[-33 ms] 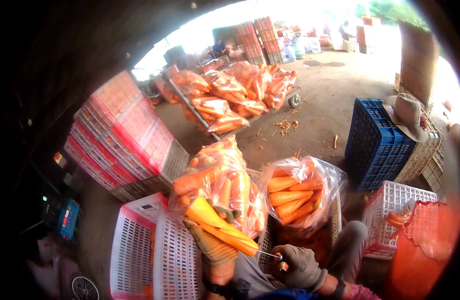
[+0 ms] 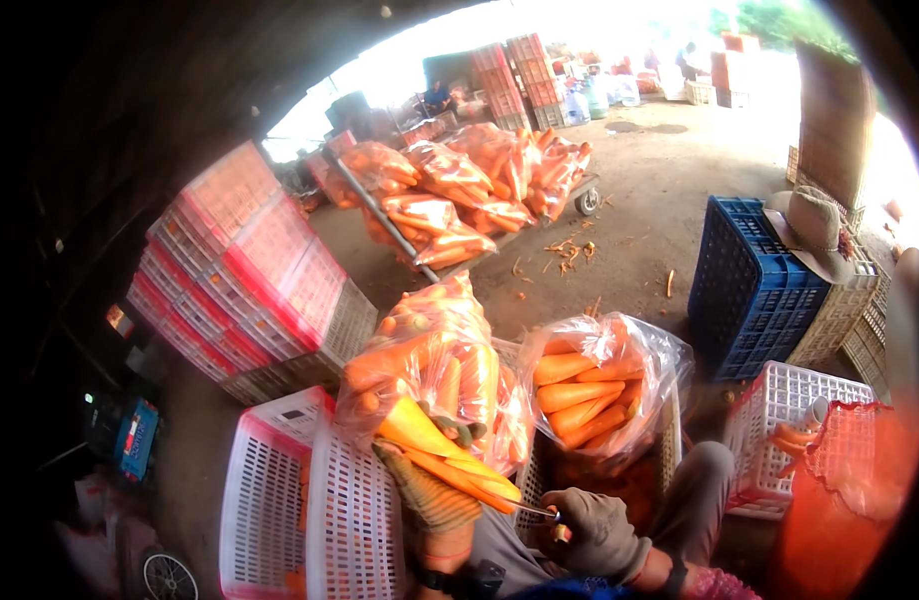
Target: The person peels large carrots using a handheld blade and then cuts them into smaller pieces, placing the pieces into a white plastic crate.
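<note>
My left hand, in a striped knit glove, is closed round a few peeled-looking orange carrots with their tips pointing right. A filled clear bag of carrots stands just beyond it. My right hand, in a grey-brown glove, grips a hand tool with a thin metal blade; its exact kind is unclear. The blade's end meets the tips of the carrots. Most of the tool's handle is hidden in the fist. An open clear bag of carrots sits in a crate in front of my right hand.
A white and pink crate stands left of my knees, beside stacked pink crates. Ahead is a cart loaded with bagged carrots. On the right are a blue crate, a hat, a white crate and an orange mesh sack.
The carrots and my left hand have shifted slightly right and down. More of the blade now lies against the carrot tips. My right hand has barely moved.
</note>
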`<control>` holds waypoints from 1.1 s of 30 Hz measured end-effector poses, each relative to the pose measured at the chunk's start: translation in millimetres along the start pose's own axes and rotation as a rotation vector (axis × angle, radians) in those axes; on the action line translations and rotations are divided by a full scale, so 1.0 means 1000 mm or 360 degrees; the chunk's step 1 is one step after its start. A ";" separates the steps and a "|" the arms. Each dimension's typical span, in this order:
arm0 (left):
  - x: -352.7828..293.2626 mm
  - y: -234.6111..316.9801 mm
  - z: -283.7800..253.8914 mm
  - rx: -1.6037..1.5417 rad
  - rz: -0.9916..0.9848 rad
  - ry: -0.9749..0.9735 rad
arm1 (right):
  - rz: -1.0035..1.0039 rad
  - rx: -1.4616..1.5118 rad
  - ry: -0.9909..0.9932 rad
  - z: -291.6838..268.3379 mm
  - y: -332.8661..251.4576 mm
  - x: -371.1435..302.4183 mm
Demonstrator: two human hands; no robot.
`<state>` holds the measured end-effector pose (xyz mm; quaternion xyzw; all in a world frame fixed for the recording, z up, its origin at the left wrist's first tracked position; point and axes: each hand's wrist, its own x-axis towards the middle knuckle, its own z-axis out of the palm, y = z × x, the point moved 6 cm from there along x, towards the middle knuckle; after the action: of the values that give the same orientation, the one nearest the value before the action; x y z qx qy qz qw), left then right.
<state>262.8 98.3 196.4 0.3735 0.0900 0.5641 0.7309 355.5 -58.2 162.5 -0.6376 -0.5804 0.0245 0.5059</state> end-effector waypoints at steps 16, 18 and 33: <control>-0.021 -0.021 -0.019 0.0207 0.0144 0.0447 | -0.0061 -0.0190 0.0098 0.010 0.011 -0.003; -0.021 -0.021 -0.019 0.0214 0.0150 0.0452 | -0.0091 -0.0226 0.0099 0.012 0.011 -0.003; -0.014 -0.013 -0.017 0.0100 0.0043 0.0313 | -0.0018 -0.0363 -0.0001 0.032 0.044 -0.042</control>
<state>258.6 92.4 172.6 0.3403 0.1739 0.6048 0.6987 353.3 -62.6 93.9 -0.6877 -0.5833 -0.0442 0.4300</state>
